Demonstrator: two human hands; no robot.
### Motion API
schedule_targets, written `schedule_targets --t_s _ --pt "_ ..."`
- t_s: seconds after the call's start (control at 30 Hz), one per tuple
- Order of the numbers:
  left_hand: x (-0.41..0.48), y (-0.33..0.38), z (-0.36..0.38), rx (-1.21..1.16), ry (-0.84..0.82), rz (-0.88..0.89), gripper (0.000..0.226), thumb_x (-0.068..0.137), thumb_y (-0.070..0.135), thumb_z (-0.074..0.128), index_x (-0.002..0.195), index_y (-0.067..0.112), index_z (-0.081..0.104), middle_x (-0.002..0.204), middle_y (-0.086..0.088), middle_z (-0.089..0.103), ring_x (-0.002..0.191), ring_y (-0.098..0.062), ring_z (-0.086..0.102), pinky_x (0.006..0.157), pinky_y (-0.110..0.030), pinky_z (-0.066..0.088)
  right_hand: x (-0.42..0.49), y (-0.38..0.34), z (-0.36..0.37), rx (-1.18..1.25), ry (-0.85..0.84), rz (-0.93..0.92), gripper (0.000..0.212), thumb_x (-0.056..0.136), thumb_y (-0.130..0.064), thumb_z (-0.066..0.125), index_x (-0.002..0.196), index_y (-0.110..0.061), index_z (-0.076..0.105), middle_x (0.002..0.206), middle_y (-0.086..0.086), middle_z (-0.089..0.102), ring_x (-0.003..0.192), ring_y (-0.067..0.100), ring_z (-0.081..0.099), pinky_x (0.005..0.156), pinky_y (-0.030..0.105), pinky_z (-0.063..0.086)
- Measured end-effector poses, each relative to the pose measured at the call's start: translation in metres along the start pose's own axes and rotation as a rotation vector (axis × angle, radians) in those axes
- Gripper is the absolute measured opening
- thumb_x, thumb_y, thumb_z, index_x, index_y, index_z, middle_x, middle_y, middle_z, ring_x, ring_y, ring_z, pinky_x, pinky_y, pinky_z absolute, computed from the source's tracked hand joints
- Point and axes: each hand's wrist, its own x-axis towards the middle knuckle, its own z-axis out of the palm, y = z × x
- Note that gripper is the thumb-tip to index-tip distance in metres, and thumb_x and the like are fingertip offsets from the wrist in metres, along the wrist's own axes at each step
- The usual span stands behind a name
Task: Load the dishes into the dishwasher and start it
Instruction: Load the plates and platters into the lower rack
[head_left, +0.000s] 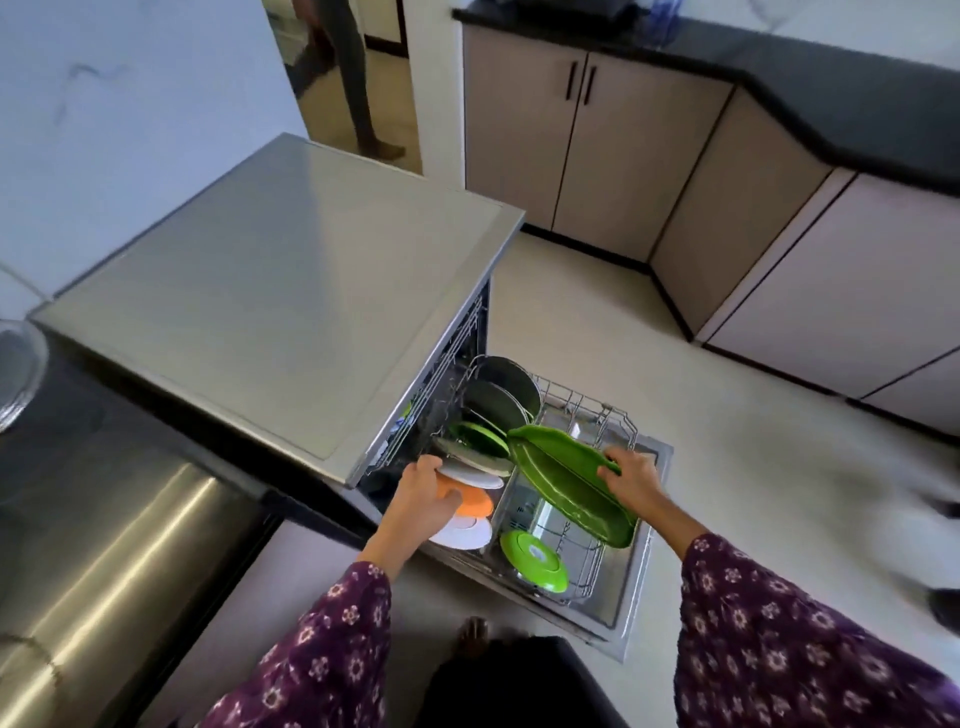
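Gripping the right rim of a long green tray (566, 488), the right hand (631, 480) holds it tilted above the open right half of the rack (618, 421), long axis running from the far plates toward the person. The left hand (423, 493) pinches an orange plate (475, 501) in the left row. The tray looks glossy and shallow.

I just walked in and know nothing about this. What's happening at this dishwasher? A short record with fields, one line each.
activity: a person loading dishes
dishwasher: door folded down, lower rack pulled out
left hand: holds the orange plate in the rack's left row
right hand: grips the green platter by its rim, tilted over the rack
already racked: dark plates at the back, white plates, small green plate in front
started: not yet
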Motion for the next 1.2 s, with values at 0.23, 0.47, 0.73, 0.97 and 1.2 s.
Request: schedule_targets --t_s 0.23,0.47,0.73,0.97,1.2 --pt "0.085 0.017 0.018 0.095 -0.079 0.025 0.052 0.088 0.022 0.057 0.135 0.011 0.037 0.128 -0.011 0.041 0.11 -0.023 0.048 0.094 -0.03 0.041 0.065 0.003 0.004 0.065 0.084 0.051 0.025 0.095 -0.014 0.052 0.119 -0.008 0.058 0.088 0.003 0.06 0.064 0.017 0.059 0.054 0.024 0.049" --pt "0.203 0.036 0.058 0.203 -0.08 0.1 0.051 0.091 0.018 0.055 0.137 0.009 0.034 0.132 -0.015 0.044 0.121 -0.027 0.045 0.096 -0.032 0.035 0.159 0.012 0.014 0.138 0.187 0.059 0.027 0.096 -0.012 0.051 0.121 -0.005 0.056 0.079 0.001 0.056 0.058 0.016 0.056 0.041 0.008 0.038" --pt "0.349 0.038 0.115 0.478 0.041 0.296 0.057 0.093 0.025 0.053 0.143 0.012 0.028 0.145 -0.008 0.033 0.133 -0.023 0.032 0.105 -0.029 0.027 0.276 0.055 0.045 0.194 0.289 -0.047 0.02 0.095 -0.006 0.049 0.112 -0.01 0.059 0.095 0.007 0.064 0.069 0.014 0.06 0.057 0.021 0.052" --pt "0.47 0.036 0.166 0.711 0.029 0.483 0.066 0.095 0.031 0.048 0.149 0.007 0.018 0.156 -0.011 0.018 0.143 -0.026 0.018 0.117 -0.033 0.019 0.373 0.089 0.074 0.083 0.273 -0.171 0.028 0.088 0.007 0.047 0.109 -0.005 0.061 0.098 0.01 0.063 0.084 0.019 0.055 0.07 0.018 0.043" --pt "0.532 0.019 0.189 0.926 0.015 0.522 0.061 0.096 0.044 0.041 0.149 0.019 0.023 0.155 -0.005 0.024 0.145 -0.025 0.014 0.117 -0.045 0.013 0.429 0.105 0.114 0.007 0.223 -0.297 0.027 0.088 0.006 0.047 0.11 -0.002 0.058 0.094 0.014 0.062 0.083 0.023 0.051 0.073 0.025 0.038"
